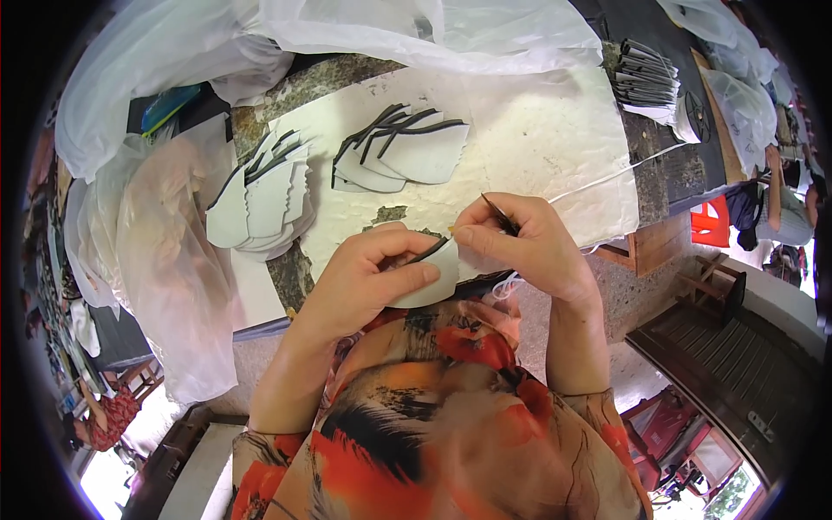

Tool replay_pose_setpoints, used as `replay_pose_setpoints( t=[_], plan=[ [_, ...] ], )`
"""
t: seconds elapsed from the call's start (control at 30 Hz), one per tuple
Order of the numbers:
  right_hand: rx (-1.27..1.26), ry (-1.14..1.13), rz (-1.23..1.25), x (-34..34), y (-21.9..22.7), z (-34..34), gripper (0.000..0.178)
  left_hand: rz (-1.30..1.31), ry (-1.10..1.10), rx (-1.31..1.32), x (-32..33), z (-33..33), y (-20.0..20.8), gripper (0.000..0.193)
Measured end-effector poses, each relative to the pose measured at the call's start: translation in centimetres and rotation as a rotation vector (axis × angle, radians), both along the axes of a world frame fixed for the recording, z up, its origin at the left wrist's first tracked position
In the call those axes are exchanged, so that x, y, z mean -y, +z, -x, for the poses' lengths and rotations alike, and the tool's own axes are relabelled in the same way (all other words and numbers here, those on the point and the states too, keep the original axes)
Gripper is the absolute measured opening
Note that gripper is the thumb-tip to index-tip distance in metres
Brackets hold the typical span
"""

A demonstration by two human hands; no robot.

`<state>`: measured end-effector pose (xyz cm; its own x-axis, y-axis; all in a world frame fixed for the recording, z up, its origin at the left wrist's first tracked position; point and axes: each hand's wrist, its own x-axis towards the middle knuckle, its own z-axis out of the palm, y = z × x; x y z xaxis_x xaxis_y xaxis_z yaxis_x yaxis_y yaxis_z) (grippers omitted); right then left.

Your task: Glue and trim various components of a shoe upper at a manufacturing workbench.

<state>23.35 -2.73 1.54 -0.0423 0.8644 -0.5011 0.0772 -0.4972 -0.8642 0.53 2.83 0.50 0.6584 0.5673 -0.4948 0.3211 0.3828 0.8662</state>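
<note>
Two bare hands meet over the near edge of the table, both closed on something. The left hand (pixel 377 273) grips a pale piece (pixel 440 279) with black edging, thumb laid across its face and fingers bent behind. The right hand (pixel 524 238) has thumb and forefinger pinched together at the upper corner of that piece; a dark pointed tool (pixel 500 217) is held in the same hand, its tip sticking up past the forefinger. Exactly what sits between the pinching fingertips is too small to tell. The pale piece is just in front of the patterned garment (pixel 433 390). Loops of white cord (pixel 505 288) hang below the right wrist, and a white strand (pixel 617 176) runs across the table toward the right. Beyond the hands, a worn white sheet (pixel 546 121) bears a fanned middle pile (pixel 416 156) of similar black-edged pieces; a left pile (pixel 273 208) lies overlapping beside it. A tied bundle (pixel 648 78) stands near the far right corner. Translucent plastic (pixel 173 251) drapes the left side and more covers the far edge. Farther right are a red stool (pixel 711 223) and a dark slatted bench (pixel 719 360).
</note>
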Motion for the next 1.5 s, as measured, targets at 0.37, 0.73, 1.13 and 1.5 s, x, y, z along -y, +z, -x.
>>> replay_pose_setpoints(
  t=[0.37,0.73,1.13,1.5],
  plan=[
    [-0.119,0.009,0.011,0.1,0.2,0.0,0.013,0.191,0.026,-0.026,-0.5,-1.8,1.9,0.019],
    [0.403,0.426,-0.706,0.4,0.3,-0.4,0.023,0.364,0.186,0.1,-1.0,1.2,0.3,0.016],
    [0.593,0.54,-0.296,-1.0,2.1,0.7,0.025,0.399,0.305,0.317,0.9,1.0,-0.2,0.019],
    [0.285,0.473,-0.238,-0.5,0.7,0.4,0.043,0.303,0.376,0.253,1.2,0.9,0.1,0.018]
  ],
)
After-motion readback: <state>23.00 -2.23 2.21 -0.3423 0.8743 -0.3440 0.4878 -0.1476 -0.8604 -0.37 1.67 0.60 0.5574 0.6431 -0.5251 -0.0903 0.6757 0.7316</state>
